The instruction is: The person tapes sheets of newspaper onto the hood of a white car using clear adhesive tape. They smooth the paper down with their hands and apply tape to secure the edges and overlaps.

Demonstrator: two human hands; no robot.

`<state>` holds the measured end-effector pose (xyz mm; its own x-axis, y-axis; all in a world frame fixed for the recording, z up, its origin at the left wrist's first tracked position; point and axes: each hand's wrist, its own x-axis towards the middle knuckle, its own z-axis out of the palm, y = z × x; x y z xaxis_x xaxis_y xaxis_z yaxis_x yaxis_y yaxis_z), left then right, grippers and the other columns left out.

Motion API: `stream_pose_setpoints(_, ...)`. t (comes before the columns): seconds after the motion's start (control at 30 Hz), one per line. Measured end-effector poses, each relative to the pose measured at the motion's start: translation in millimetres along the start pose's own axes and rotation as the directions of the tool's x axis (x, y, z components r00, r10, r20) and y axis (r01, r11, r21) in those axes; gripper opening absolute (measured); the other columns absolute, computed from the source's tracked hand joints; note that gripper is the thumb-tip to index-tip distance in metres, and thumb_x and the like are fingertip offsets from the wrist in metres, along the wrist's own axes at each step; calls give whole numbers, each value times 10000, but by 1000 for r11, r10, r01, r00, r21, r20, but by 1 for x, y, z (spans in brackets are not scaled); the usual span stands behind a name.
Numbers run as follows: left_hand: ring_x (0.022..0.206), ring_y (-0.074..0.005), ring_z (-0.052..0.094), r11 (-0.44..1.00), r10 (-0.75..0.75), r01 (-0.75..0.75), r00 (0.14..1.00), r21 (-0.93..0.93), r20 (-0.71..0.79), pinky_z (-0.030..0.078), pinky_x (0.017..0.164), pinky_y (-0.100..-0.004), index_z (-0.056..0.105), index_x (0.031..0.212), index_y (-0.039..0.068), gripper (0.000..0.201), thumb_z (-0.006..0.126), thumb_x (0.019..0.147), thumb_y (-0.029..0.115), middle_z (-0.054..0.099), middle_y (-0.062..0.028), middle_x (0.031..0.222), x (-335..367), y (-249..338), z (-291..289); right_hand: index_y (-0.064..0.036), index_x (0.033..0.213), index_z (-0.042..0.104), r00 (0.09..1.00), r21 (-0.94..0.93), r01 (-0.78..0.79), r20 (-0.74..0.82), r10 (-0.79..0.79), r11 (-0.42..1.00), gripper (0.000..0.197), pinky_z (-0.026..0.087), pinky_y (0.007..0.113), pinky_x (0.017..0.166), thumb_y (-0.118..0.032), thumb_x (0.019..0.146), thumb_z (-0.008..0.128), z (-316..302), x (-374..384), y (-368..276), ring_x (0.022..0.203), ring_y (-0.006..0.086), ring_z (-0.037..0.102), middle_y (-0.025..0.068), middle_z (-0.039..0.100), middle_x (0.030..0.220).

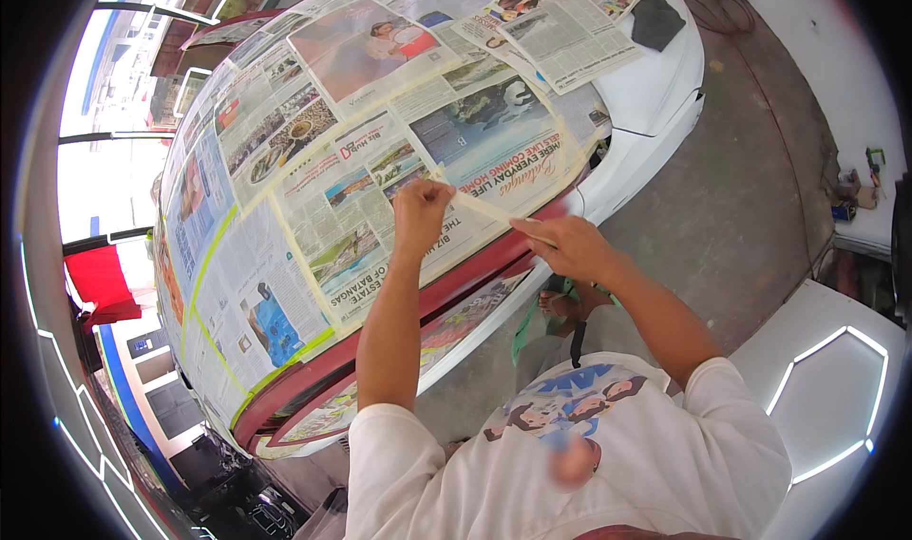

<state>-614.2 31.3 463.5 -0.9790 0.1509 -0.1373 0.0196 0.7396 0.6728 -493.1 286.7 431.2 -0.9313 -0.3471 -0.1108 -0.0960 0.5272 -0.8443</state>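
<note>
A pale strip of masking tape stretches between my two hands, above the edge of a car covered in newspaper sheets. The fingertips of my left hand are pinched at the strip's left end, over the printed pages. My right hand grips the tape at the other end, where a thin tan edge shows under the fingers; most of what lies in that palm is hidden. Just below the strip runs the car's dark red edge. Bands of cream and yellow-green tape join the sheets.
Loose newspaper pages and a dark cloth lie on the white car panel at the far right. A hose or cable curls on the floor. Small items stand at the right wall. A red cloth hangs at left.
</note>
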Motion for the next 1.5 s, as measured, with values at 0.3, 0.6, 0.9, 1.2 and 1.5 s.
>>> stream_pose_setpoints(0.3,1075,-380,662,909,174,-152,984,387,-23,512,896,-465,781,942,9,172,686,876,137,714,-181,1099,73,-48,2,-230,1277,700,965,-314,-87,210,158,945,392,588,447,821,-137,918,576,8,129,-18,981,308,720,120,738,1024)
stream_pose_setpoints(0.6,1024,-330,626,872,191,-152,981,466,-39,453,919,-459,789,970,49,171,723,871,171,668,-115,981,66,-65,10,-173,1165,733,934,-396,-104,277,227,912,289,586,448,815,-147,937,558,22,147,-17,997,314,720,114,737,1022)
stream_pose_setpoints(0.9,1365,-270,463,638,255,-127,966,760,-53,361,1082,-496,399,1547,116,694,682,935,278,549,-54,1453,55,-50,3,-96,1082,732,930,-396,-103,288,229,913,241,583,466,833,-178,952,546,29,151,-14,1022,324,717,141,740,1038)
stream_pose_setpoints(1.2,1566,-228,166,476,116,-426,898,770,425,16,1180,-752,318,1598,207,633,418,1013,426,225,-13,1690,4,-59,0,48,1119,650,719,-100,-489,516,465,867,281,568,338,521,-105,922,521,9,171,-21,643,218,745,172,757,925)
stream_pose_setpoints(1.5,1573,-283,135,540,48,-378,906,752,420,-31,1132,-806,353,1576,367,644,480,947,420,194,-45,1699,0,-38,-1,64,996,662,659,-79,-620,486,573,781,235,536,313,493,-137,941,553,16,199,4,670,188,737,149,746,799)
